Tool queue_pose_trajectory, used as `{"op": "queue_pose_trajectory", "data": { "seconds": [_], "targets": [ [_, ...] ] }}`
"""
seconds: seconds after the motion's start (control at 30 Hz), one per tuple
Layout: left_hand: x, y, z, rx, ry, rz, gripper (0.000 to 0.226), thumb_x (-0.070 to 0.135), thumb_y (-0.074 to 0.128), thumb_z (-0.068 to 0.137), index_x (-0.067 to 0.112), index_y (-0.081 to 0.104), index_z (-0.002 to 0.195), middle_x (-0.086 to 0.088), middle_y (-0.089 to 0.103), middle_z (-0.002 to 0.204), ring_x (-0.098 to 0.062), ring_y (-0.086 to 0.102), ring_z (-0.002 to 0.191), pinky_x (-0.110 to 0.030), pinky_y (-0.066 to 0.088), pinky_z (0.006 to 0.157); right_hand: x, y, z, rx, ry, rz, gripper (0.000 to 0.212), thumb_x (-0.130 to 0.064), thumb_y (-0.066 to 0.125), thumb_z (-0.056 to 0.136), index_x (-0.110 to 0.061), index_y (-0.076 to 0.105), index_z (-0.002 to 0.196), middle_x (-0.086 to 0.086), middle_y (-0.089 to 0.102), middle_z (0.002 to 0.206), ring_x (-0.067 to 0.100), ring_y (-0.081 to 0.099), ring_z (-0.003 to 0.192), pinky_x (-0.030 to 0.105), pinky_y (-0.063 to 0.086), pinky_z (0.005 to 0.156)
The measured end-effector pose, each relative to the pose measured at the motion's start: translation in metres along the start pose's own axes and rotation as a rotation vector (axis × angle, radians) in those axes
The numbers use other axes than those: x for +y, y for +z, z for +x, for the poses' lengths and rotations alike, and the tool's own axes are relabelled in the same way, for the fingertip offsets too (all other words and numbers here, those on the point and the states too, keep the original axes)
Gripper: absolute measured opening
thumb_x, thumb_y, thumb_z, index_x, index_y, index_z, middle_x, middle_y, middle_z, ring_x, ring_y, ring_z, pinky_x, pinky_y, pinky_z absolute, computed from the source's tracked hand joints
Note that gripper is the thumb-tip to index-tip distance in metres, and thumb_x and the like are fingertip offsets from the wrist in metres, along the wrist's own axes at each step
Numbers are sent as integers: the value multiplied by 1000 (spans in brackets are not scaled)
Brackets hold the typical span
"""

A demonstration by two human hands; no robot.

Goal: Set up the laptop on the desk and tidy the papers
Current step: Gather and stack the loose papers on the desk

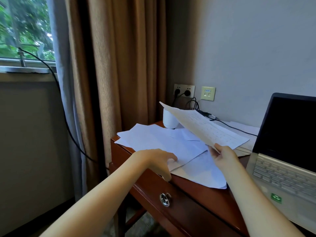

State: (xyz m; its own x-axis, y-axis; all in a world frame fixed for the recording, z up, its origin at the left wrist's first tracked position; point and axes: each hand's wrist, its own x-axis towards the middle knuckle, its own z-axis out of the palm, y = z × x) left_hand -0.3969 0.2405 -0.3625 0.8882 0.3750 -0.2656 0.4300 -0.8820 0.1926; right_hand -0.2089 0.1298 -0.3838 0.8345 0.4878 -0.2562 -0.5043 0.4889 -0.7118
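An open silver laptop (283, 158) with a dark screen stands on the right of the wooden desk (196, 197). Loose white papers (162, 141) lie spread over the desk's left part. My right hand (224, 156) pinches the near edge of a printed sheet (205, 129) and holds it lifted and tilted above the pile. My left hand (159, 161) rests at the desk's front edge, its fingers curled on the corner of the lower papers.
A white cup (169, 119) stands behind the papers near the brown curtain (119, 65). Wall sockets (183, 91) with plugged cables sit above the desk's back edge. A black cable (236, 128) runs towards the laptop. The desk has a drawer knob (165, 199).
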Motion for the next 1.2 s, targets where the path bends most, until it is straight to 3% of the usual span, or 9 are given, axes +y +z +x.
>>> {"op": "queue_pose_trajectory", "data": {
  "seconds": [0.07,0.23,0.37,0.5,0.6,0.73,0.9,1.03,1.2],
  "targets": [
    [4,0,0,-36,3,70,82,28,67,78,35,20,145,3,29,150,-24,36,132,-42,42,103,0,-2,3,14,10,39,42,7,39,96,3,39,138,19,46,140,32,53,117,19,46,32],
    [5,-2,-2,-20,7,145,81,19,64,78,35,23,146,0,34,147,-25,40,127,-41,45,99,-1,-7,6,23,16,132,42,8,40,94,3,41,136,19,48,137,25,67,70,20,47,34],
    [-5,-10,-2,94,31,-2,51,17,50,87,34,47,136,4,48,140,-19,44,128,-35,40,107,-2,-7,4,44,16,155,42,9,39,95,4,41,136,20,48,137,28,64,106,20,47,34],
    [-17,-1,0,180,50,-18,45,11,46,94,31,51,134,5,51,139,-15,46,128,-30,38,109,-2,-6,2,52,23,172,42,9,37,94,5,41,136,21,48,136,31,58,115,19,47,35],
    [-29,9,1,337,17,-56,44,7,41,96,29,53,132,8,52,137,-16,47,126,-23,37,102,-4,-9,6,53,25,179,42,8,37,95,5,40,136,20,47,138,31,50,125,19,48,35],
    [-43,12,-2,560,-69,-46,30,8,38,98,13,60,117,-6,63,120,-24,55,106,-21,35,76,-6,-13,9,56,26,168,41,7,37,95,5,41,136,18,48,138,29,51,123,18,48,35],
    [-58,11,-7,922,-156,-531,26,-1,43,93,13,62,82,-7,64,80,-18,49,72,-23,31,57,-9,-8,0,84,-43,134,37,8,37,95,0,48,129,12,47,140,23,54,106,20,55,61],
    [-58,5,-9,1223,-360,-931,20,5,46,94,-1,65,94,-9,58,83,-25,51,84,-28,35,70,-11,-2,-11,138,-145,0,19,9,42,92,2,51,108,20,49,133,20,54,79,27,55,50],
    [-45,-4,-15,1429,-296,-968,26,10,40,99,1,62,110,-4,57,89,-23,50,88,-27,36,75,-11,4,-26,199,-211,-258,21,5,49,89,2,50,110,9,54,93,21,52,72,40,48,81]
  ]
}}
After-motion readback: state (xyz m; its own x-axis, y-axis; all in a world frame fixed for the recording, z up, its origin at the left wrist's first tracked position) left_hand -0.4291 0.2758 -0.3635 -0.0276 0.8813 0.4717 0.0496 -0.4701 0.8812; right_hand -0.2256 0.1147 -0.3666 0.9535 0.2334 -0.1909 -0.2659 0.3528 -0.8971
